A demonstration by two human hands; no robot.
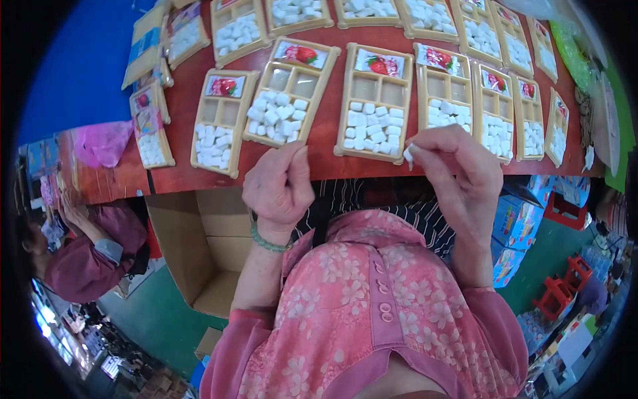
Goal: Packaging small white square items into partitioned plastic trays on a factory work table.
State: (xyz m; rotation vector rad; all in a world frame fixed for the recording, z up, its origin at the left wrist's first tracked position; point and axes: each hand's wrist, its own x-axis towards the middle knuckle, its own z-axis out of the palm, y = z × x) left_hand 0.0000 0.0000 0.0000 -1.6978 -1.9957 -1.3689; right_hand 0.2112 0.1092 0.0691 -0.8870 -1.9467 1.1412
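Observation:
Rows of tan plastic trays lie on a red table [325, 120]; each has a strawberry-picture packet at its top and white cube pieces in its lower compartment. My right hand [452, 169] pinches one small white piece [409, 155] at the table's near edge, just below the middle tray [373, 101]. My left hand [279, 186] hovers with fingers curled together below the tray [284, 93] heaped with white pieces; nothing shows in it. A green bead bracelet [266, 241] circles that wrist.
An open cardboard box [193, 246] stands under the table at my left. Another person in a maroon sleeve [86, 253] works at far left. Blue printed boxes [515, 226] and red stools [565, 279] sit at right. A pink bag [103, 143] lies on the table's left end.

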